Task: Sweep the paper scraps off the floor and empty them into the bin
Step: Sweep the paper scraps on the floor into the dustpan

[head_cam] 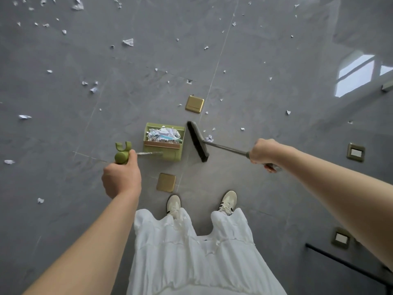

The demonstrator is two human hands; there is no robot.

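Observation:
A green dustpan (176,155) stands on the grey floor ahead of my feet, with a heap of white paper scraps (163,134) inside it. My left hand (121,177) grips the green top of the dustpan's long handle (122,156). My right hand (264,153) grips the metal broom handle (225,148). The broom head (197,141), with dark bristles, sits just right of the dustpan. One scrap (209,138) lies beside the broom head. Several more scraps are scattered over the floor, such as one at the upper left (128,42). No bin is in view.
Brass floor socket covers lie ahead of the dustpan (194,104) and near my left foot (166,182). Two more sockets (355,152) (341,238) are set in the floor at the right. A dark rail (340,262) runs along the lower right. My shoes (228,202) stand behind the dustpan.

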